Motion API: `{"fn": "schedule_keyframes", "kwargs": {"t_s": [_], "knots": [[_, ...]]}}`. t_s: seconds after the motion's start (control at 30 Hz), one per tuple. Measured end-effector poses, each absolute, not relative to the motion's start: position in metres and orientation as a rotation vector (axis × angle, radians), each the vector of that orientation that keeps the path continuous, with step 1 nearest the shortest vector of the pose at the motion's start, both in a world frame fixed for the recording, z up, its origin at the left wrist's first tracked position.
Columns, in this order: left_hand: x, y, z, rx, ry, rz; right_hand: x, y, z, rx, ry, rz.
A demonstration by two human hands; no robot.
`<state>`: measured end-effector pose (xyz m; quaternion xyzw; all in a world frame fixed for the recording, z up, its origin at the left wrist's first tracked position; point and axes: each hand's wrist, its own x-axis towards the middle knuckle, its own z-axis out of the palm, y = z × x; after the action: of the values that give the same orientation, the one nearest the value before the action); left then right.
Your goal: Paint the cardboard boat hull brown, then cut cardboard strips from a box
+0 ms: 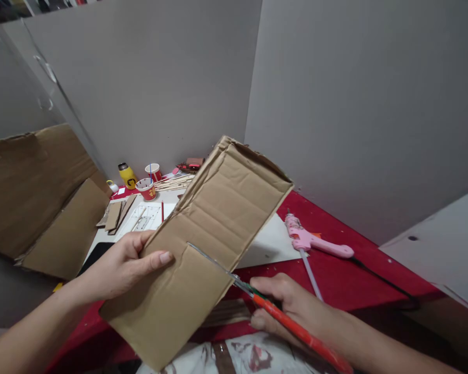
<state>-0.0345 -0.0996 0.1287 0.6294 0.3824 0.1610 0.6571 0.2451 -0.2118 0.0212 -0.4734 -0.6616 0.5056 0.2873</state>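
Note:
A long creased piece of brown cardboard (218,221) is held up at a slant in the middle of the view. My left hand (130,265) grips its left edge, thumb on the front face, the other fingers mostly behind. My right hand (283,304) is closed round scissors (296,330) with red and green handles. One blade lies across the front of the cardboard from the right edge inward; the other blade is hidden behind it.
A pink glue gun (315,243) lies on the red table (343,270) to the right. Paper cups (146,189), a yellow bottle (127,176), thin sticks (173,183) and a drawing (146,217) are behind. Large cardboard (35,182) stands left.

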Motion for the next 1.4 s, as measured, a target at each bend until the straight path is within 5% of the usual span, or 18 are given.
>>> {"fn": "schedule_keyframes", "kwargs": {"t_s": [0.3, 0.5, 0.7, 1.4], "knots": [[-0.026, -0.092, 0.119, 1.425, 0.797, 0.324, 0.246, -0.213, 0.042, -1.357, -1.840, 1.140], [-0.027, -0.095, 0.118, 1.340, 0.793, 0.348, 0.255, -0.211, 0.036, -1.085, -1.667, 1.673], [-0.028, -0.090, 0.111, 1.259, 0.749, 0.333, 0.257, -0.205, 0.005, -0.950, -1.519, 1.786], [-0.028, -0.094, 0.102, 1.371, 0.695, 0.280, 0.229, -0.199, 0.042, -0.964, -1.893, 1.287]]}}
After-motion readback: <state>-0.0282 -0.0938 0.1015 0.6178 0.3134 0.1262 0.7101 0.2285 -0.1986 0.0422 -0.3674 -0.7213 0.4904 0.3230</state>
